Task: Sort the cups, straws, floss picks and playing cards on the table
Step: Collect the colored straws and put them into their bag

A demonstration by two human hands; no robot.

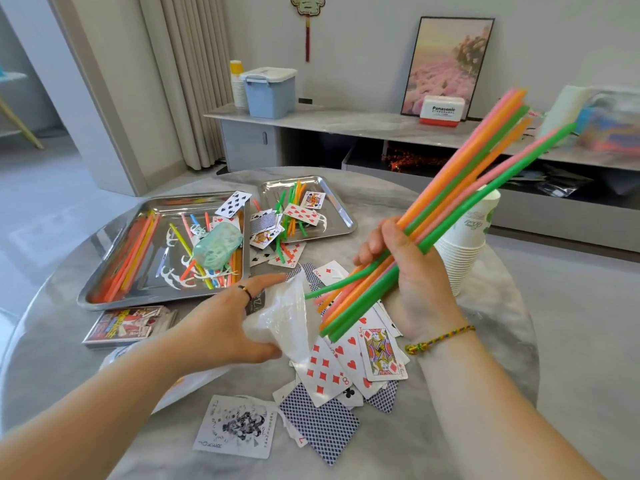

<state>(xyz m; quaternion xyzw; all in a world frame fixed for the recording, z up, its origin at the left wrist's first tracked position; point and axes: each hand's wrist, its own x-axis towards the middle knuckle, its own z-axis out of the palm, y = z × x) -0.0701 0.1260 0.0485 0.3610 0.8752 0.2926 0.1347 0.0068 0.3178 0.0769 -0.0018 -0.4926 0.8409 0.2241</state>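
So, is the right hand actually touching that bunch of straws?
Touching. The head view shows the right hand with its fingers curled round the bunch of straws.

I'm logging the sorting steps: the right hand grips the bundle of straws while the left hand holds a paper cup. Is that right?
One slip. What the left hand holds is a clear plastic bag, as the head view shows. The rest stands: the right hand grips the bundle of straws.
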